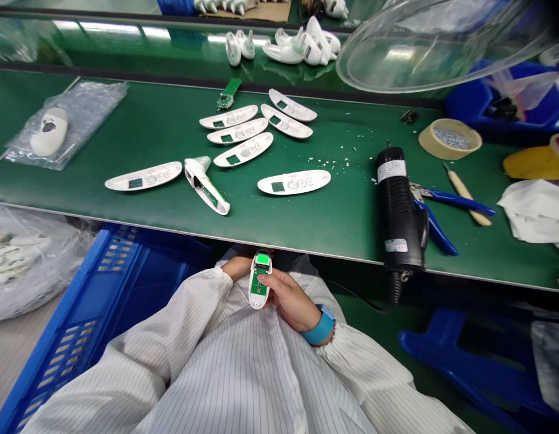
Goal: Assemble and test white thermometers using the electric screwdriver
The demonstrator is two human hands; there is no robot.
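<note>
In my right hand [292,299] is a white handheld device housing [260,299] with a green circuit board and a bright green screen. My thumb lies over the board, and the fingers go behind the housing. My left hand [240,267] reaches in behind the housing's upper part; its fingers are hidden. Both hands are low over my lap, in front of the bench edge. On the bench ahead are a half-built device [207,187] with its inside showing, a white oval cover [294,182], and another cover [143,176] to the left.
Several more covers [243,149] and a loose circuit board [228,93] lie farther back. At right are a black electric screwdriver [400,211], blue-handled pliers [460,200] and a bowl of screws [450,137]. A blue crate [87,307] stands left, beside a bag of white parts [26,259].
</note>
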